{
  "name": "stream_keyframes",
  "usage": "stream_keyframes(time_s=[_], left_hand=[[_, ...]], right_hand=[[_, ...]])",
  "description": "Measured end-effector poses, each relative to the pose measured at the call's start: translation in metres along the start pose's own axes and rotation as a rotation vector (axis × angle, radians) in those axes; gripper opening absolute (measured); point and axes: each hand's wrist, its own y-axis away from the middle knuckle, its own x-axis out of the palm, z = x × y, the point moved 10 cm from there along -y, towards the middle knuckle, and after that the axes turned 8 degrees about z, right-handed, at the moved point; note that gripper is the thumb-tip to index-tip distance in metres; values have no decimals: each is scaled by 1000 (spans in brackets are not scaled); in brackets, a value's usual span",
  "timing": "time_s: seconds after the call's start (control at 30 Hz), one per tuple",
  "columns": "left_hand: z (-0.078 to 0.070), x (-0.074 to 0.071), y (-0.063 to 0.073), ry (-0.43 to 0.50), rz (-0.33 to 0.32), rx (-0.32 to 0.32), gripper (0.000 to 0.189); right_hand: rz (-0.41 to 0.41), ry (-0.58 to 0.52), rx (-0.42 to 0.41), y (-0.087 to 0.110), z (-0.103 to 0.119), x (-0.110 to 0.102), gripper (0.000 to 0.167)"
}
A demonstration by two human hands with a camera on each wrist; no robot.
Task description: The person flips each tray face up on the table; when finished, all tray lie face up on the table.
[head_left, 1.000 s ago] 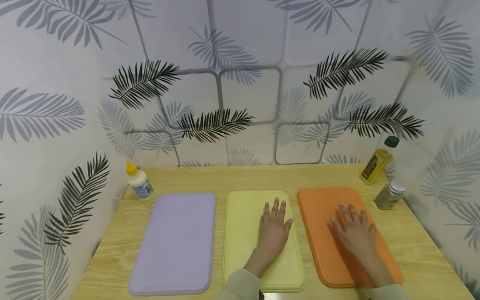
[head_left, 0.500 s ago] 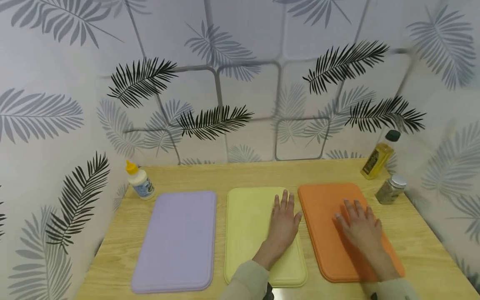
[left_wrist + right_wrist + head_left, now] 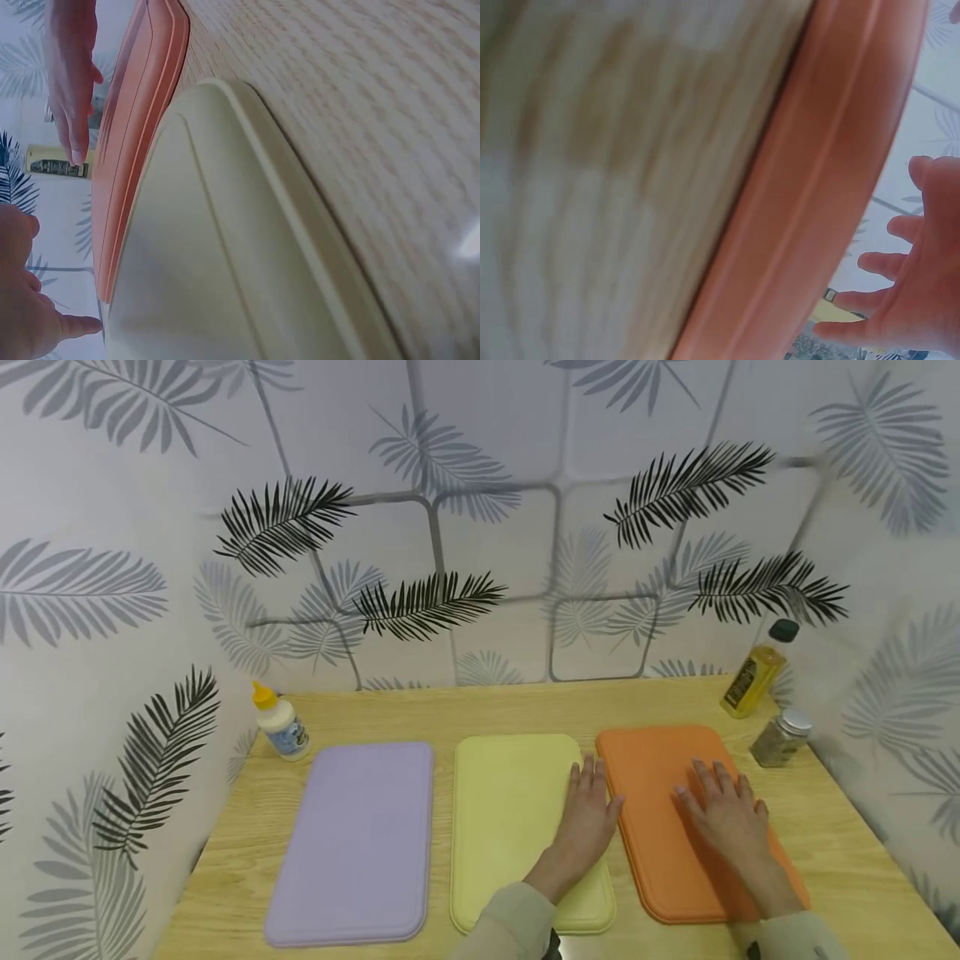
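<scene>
My left hand (image 3: 587, 822) is over the right side of the yellow board (image 3: 510, 793), its fingers extended and nothing in its grasp. The thumb reaches toward the gap beside the orange board (image 3: 652, 777). Over that orange board is my right hand (image 3: 727, 818), fingers spread and holding nothing; a shadow falls on the board below it. From the left wrist, the yellow board's near corner (image 3: 247, 187) fills the middle of the view. In the right wrist view, the spread right hand (image 3: 922, 262) appears beyond the orange board's edge (image 3: 802, 187).
A purple board (image 3: 356, 843) lies at the left of the wooden table (image 3: 487, 706). Behind it stands a glue bottle (image 3: 281, 724) with a yellow nozzle. At the back right are an oil bottle (image 3: 753, 681) and a small silver-lidded jar (image 3: 782, 739). Leaf-patterned walls enclose the table.
My left hand has slid right across the yellow board toward its right edge, and slightly nearer me at the end. The right hand has shifted slightly right. The boards and bottles stay put.
</scene>
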Motion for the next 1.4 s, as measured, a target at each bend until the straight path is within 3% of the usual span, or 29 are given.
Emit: stream_keyframes(time_s=[0.3,0.5,0.73,1.0,1.4], left_hand=[[-2,10,0,17,32,-47,58],[-4,13,-1,104,36,-69,60],[-6,26,-4,219,88,-124,63],[-6,32,-5,323,114,-168,68],[-9,39,1,278,126,-208,67]], right_hand=[[89,-25,21,-1,-8,17,70],[103,-39,3,-2,-8,13,68],[108,-51,5,-4,-16,9,66],[94,-150,-63,-8,-26,1,65],[103,-125,-89,-9,-42,0,67]])
